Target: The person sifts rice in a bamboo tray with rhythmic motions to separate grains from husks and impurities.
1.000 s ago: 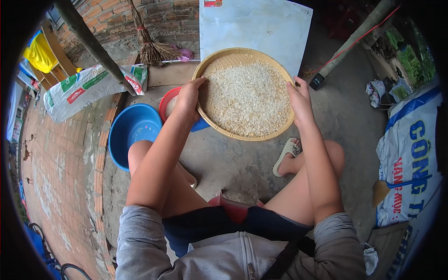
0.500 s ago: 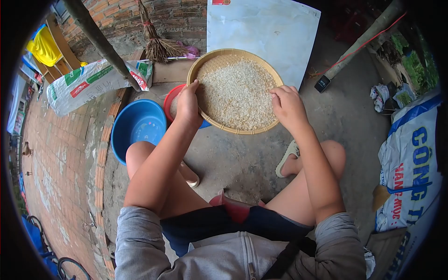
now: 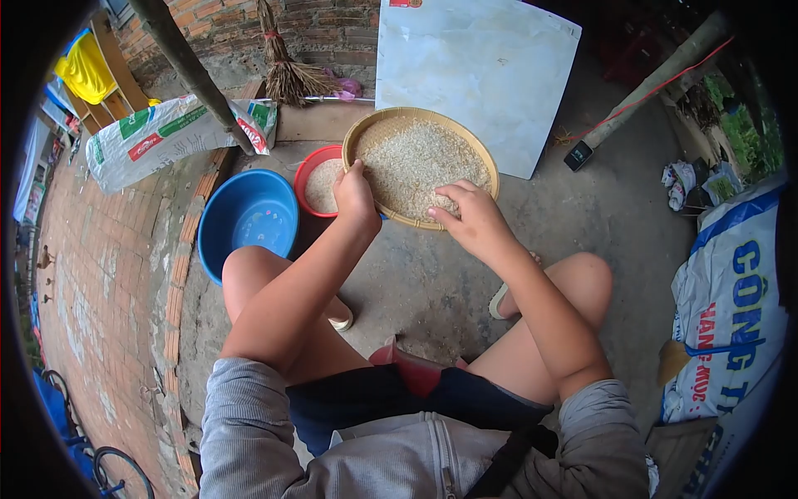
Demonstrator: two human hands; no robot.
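Note:
A round woven winnowing basket [image 3: 490, 166] with a bamboo rim is held above the floor, with a heap of pale rice grains [image 3: 420, 158] in it. My left hand [image 3: 356, 198] grips the rim at its left side, thumb on top and fingers beneath, hidden. My right hand [image 3: 474, 218] is inside the near right part of the basket. Its fingers and thumb curl around some of the grains. Just behind my left hand, a red basin [image 3: 302, 179] on the ground holds more pale grains.
A blue basin [image 3: 249, 218] stands left of the red one. A white board [image 3: 482, 75] leans behind the basket. A straw broom [image 3: 287, 75], wooden poles [image 3: 187, 71] and printed sacks [image 3: 723, 308] surround the spot. A raised brick edge [image 3: 179, 291] runs along the left.
My right hand has moved from the right rim leftward into the grains. The basket has lowered slightly at its left, and more of the red basin shows.

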